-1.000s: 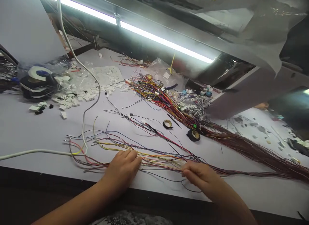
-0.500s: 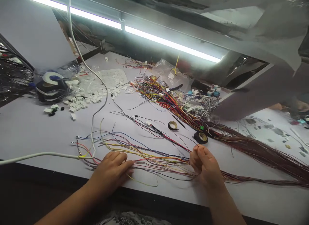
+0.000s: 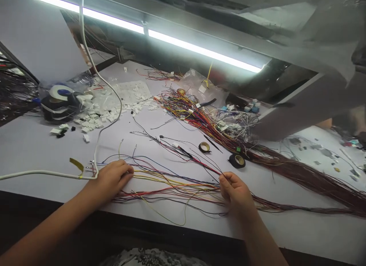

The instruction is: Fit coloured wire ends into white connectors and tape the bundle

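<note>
My right hand (image 3: 236, 191) is closed around a wire bundle (image 3: 200, 188), whose red, yellow, blue and dark strands fan out to the left. My left hand (image 3: 113, 178) lies at the fanned-out side, its fingers curled over the ends of the yellow wires (image 3: 148, 173); the fingertips are partly hidden. Metal terminals (image 3: 90, 165) show just beyond that hand. One loose pale yellow wire (image 3: 160, 214) loops near the front of the table. Above the bundle lies a red and black cable (image 3: 197, 161) with a white connector (image 3: 175, 145).
A white cord (image 3: 98, 144) hangs down and crosses the left side. Two rolls of black tape (image 3: 236, 161) lie behind my right hand. A thick wire harness (image 3: 286, 169) runs across the right. White connector housings (image 3: 93, 121) and a bagged spool (image 3: 60, 104) sit at the back left.
My left hand has moved left and away from me, from the red wires to the yellow ones. The white cord has shifted left. My right hand still grips the bundle.
</note>
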{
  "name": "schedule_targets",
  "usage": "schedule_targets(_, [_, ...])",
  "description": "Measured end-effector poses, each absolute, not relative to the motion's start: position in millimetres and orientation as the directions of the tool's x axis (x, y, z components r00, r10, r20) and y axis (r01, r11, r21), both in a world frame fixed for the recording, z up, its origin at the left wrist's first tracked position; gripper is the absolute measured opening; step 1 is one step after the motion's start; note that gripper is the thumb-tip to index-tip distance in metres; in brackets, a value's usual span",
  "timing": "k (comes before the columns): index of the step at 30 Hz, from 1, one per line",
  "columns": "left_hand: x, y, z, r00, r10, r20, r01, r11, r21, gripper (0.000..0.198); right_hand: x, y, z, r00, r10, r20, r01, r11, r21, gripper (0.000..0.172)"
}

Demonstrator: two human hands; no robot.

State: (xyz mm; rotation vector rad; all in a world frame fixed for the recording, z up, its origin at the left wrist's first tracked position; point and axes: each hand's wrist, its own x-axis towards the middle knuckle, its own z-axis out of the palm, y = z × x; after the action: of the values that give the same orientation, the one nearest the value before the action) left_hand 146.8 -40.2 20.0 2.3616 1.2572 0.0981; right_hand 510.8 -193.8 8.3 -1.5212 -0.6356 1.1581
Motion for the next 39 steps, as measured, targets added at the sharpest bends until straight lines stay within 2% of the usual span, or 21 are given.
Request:
schedule_targets(3, [146, -31, 15, 0.597, 0.780, -0.187, 0.761, -0.476, 0.441, 0.030, 514, -197, 14, 0.368, 0.868, -0.334, -0.064, -0.335, -0.940, 0.035])
schedule_targets(5, [147, -29, 12, 0.602, 0.776, -0.186, 0.758, -0.483, 0.439, 0.029, 516, -199, 18, 0.360, 0.889, -0.284, 0.122, -0.347, -0.930, 0.032])
schedule_targets(8, [152, -31, 11, 0.618, 0.767, -0.171, 0.737, -0.491, 0.465, 0.029, 516, -199, 22, 0.330, 0.927, -0.176, 0.482, -0.326, -0.813, 0.024])
schedule_targets(10, [157, -34, 12, 0.625, 0.762, -0.170, 0.723, -0.481, 0.496, 0.029, 516, -199, 23, 0.289, 0.946, -0.146, 0.629, -0.303, -0.716, 0.019])
schedule_targets(15, [162, -38, 13, 0.649, 0.737, -0.189, 0.705, -0.489, 0.514, 0.029, 510, -195, 29, 0.158, 0.974, -0.160, 0.744, -0.224, -0.630, 0.015])
schedule_targets(20, [157, -38, 12, 0.617, 0.763, -0.191, 0.726, -0.458, 0.512, 0.031, 491, -199, 40, -0.019, 0.949, -0.316, 0.803, -0.174, -0.570, 0.011])
schedule_targets(23, [156, -38, 13, 0.614, 0.773, -0.161, 0.712, -0.454, 0.537, 0.030, 481, -202, 37, 0.013, 0.944, -0.331, 0.875, -0.171, -0.454, 0.006])
schedule_targets(25, [156, -38, 13, 0.616, 0.776, -0.137, 0.694, -0.452, 0.560, 0.031, 479, -202, 36, 0.033, 0.945, -0.326, 0.882, -0.181, -0.435, 0.007])
schedule_targets(27, [157, -40, 14, 0.567, 0.819, -0.084, 0.700, -0.426, 0.574, 0.031, 483, -202, 38, 0.020, 0.951, -0.309, 0.825, -0.191, -0.532, 0.009])
schedule_targets(29, [159, -46, 16, 0.489, 0.872, -0.005, 0.704, -0.392, 0.593, 0.031, 493, -204, 42, 0.009, 0.963, -0.268, 0.661, -0.207, -0.721, 0.011])
schedule_targets(30, [161, -51, 17, 0.468, 0.883, 0.027, 0.693, -0.386, 0.608, 0.033, 500, -206, 43, 0.026, 0.967, -0.253, 0.525, -0.229, -0.820, 0.013])
schedule_targets(32, [168, -63, 20, 0.522, 0.852, 0.043, 0.638, -0.423, 0.644, 0.031, 515, -213, 42, 0.109, 0.966, -0.235, 0.151, -0.250, -0.956, 0.020])
schedule_targets(33, [172, -69, 20, 0.594, 0.804, 0.027, 0.595, -0.462, 0.657, 0.027, 523, -217, 40, 0.168, 0.959, -0.227, -0.058, -0.220, -0.974, 0.023])
schedule_targets(35, [181, -81, 18, 0.743, 0.670, -0.011, 0.510, -0.554, 0.658, 0.019, 535, -227, 35, 0.328, 0.926, -0.189, -0.401, -0.045, -0.915, 0.021])
schedule_targets(37, [189, -90, 13, 0.818, 0.574, -0.036, 0.467, -0.627, 0.624, 0.019, 543, -236, 30, 0.494, 0.858, -0.140, -0.561, 0.191, -0.805, 0.015])
schedule_targets(39, [193, -94, 7, 0.817, 0.576, -0.036, 0.475, -0.635, 0.609, 0.023, 544, -241, 29, 0.582, 0.803, -0.131, -0.590, 0.305, -0.747, 0.015])
